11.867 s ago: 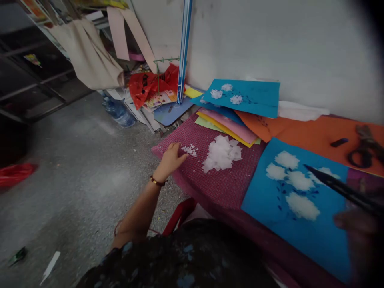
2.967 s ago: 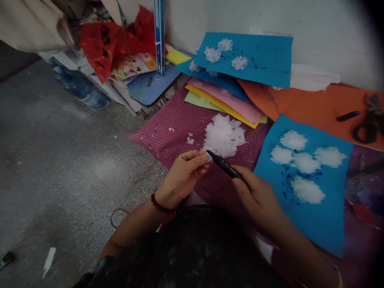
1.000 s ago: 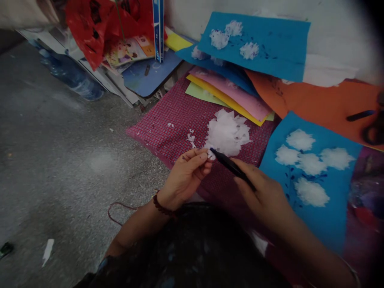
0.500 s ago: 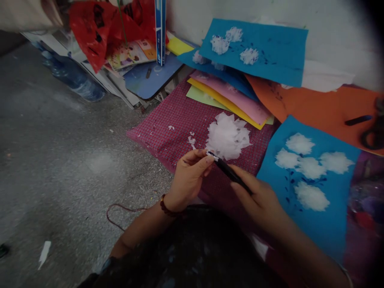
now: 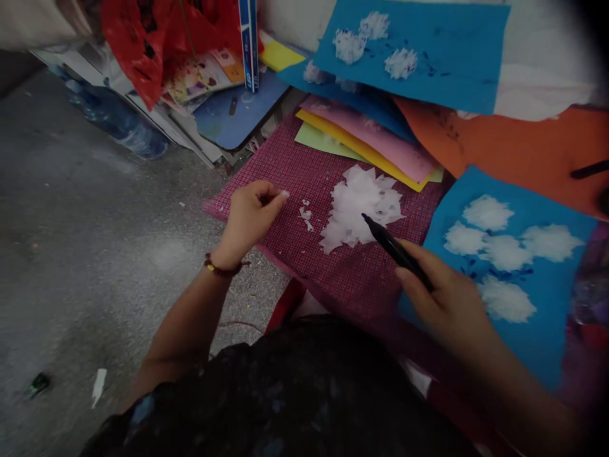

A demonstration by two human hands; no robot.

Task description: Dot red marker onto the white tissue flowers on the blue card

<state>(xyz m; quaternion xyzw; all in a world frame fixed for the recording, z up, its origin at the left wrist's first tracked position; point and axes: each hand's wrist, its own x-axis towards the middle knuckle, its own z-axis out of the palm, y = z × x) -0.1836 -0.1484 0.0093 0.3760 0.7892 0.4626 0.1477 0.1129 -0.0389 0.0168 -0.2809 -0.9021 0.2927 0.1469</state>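
My right hand (image 5: pixel 442 295) is wrapped round a black marker pen (image 5: pixel 397 251), its tip pointing up and left over a white layered paper flower (image 5: pixel 359 206). That flower, with jagged petals, lies on a red checked cloth (image 5: pixel 276 158). To the left, my left hand (image 5: pixel 252 219) is closed, thumb and forefinger pinched above the cloth's front edge. A tiny whitish spot shows at its fingertips; whether it is paper or a nail I cannot make out. Small white paper scraps (image 5: pixel 306 216) lie between this hand and the flower.
On the right rests a blue sheet (image 5: pixel 442 266) bearing several white paper flowers. Behind are another blue sheet (image 5: pixel 457 57), an orange sheet (image 5: pixel 518 146) and stacked coloured papers (image 5: pixel 366 139). A blue stool top (image 5: pixel 238 120), red plastic bag (image 5: pixel 137 44) and large bottle (image 5: pixel 118 120) stand left.
My hands have parted: the left moved left and up, away from the flower. The marker's tip has come away from the left fingers, and the right hand shifted slightly right.
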